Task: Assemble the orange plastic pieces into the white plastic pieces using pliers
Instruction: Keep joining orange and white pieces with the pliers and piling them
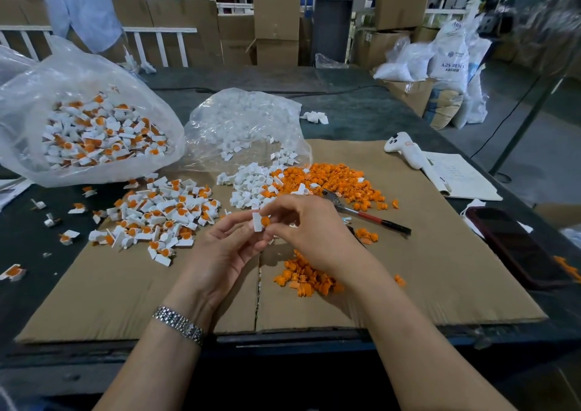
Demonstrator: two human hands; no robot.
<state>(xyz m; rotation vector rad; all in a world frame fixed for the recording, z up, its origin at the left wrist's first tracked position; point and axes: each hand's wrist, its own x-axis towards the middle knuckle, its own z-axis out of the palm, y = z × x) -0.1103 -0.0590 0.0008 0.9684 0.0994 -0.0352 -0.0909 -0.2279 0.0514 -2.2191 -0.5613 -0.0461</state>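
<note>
Left hand (226, 247) pinches a blocky white plastic piece (257, 222); right hand (303, 225) presses a round orange piece (265, 221) into it. Red-handled metal pliers (366, 213) lie just beyond the right hand on corrugated cardboard (440, 253).

Even indoor daylight, soft shadows, wide-angle bending and blur at edges.
</note>
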